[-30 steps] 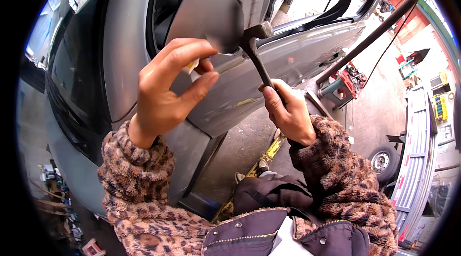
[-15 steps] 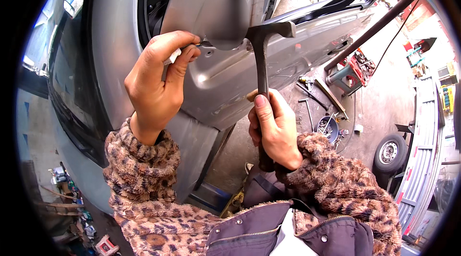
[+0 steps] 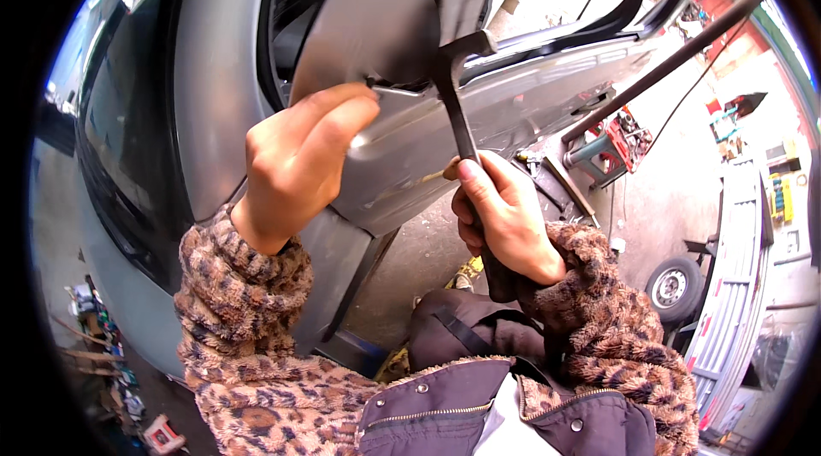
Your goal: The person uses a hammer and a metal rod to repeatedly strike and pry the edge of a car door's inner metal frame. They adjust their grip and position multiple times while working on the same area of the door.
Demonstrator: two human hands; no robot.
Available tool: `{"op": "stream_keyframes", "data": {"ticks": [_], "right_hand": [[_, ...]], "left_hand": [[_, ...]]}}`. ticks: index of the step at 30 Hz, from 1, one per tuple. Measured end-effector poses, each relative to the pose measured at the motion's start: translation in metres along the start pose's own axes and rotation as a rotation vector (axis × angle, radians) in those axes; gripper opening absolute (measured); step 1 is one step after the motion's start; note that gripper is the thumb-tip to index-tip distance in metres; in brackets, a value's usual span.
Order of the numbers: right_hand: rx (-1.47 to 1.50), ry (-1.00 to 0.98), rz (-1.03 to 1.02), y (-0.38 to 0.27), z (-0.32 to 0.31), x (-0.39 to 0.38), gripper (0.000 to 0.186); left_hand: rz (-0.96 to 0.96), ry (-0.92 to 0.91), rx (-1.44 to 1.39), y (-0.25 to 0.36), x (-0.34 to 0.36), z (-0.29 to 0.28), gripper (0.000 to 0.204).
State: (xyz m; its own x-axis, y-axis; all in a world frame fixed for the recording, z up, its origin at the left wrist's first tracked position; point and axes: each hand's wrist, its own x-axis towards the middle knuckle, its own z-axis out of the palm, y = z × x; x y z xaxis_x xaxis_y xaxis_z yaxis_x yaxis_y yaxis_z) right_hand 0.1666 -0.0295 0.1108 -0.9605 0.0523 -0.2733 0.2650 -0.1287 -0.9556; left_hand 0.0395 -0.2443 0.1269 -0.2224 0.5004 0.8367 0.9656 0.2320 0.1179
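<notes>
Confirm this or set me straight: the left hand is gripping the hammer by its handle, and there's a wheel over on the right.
Wrong hand: the head view shows the right hand gripping the hammer by its handle. The wheel is over on the right.

Silver-grey sheet-metal car door [image 3: 402, 157]: glossy, outer face showing, pull handle toward right end, pale yellowish mark near lower edge, blurred dark patch at upper left. Dark metal hammer with slim neck and squared right-hand face [image 3: 453, 110]: held around the shaft in the right hand [image 3: 506, 221], head up, butt down, leaning left. Head overlaps door's upper edge in view; can't tell contact.
</notes>
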Motion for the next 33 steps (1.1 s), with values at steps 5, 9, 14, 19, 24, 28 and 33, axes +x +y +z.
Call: {"op": "stream_keyframes", "data": {"ticks": [5,9,14,19,24,28,33], "right_hand": [[0.002,0.088,-0.042,0.0,0.022,-0.007,0.031],[-0.324,0.195,-0.368,0.004,0.016,-0.012,0.022],[-0.838,0.171,-0.345,-0.028,-0.02,-0.014,0.024],[-1.184,0.183,-0.373,-0.044,-0.038,-0.007,0.027],[-1.219,0.219,-0.399,-0.027,-0.043,-0.007,0.029],[-1.19,0.23,-0.324,-0.021,-0.034,-0.001,0.029],[-1.175,0.322,-0.419,-0.004,-0.039,-0.007,0.028]], "left_hand": [[-0.021,0.031,0.049,-0.001,-0.009,-0.002,0.027],[-0.013,-0.056,0.133,0.005,-0.015,-0.002,0.02],[-0.046,-0.04,0.238,0.015,-0.028,0.017,0.023],[-0.138,-0.119,0.385,0.025,-0.044,0.018,0.028],[-0.194,-0.267,0.353,0.025,-0.057,0.033,0.032],[-0.196,-0.282,0.381,0.022,-0.064,0.03,0.034],[-0.176,-0.096,0.324,0.014,-0.062,0.037,0.039]]}}
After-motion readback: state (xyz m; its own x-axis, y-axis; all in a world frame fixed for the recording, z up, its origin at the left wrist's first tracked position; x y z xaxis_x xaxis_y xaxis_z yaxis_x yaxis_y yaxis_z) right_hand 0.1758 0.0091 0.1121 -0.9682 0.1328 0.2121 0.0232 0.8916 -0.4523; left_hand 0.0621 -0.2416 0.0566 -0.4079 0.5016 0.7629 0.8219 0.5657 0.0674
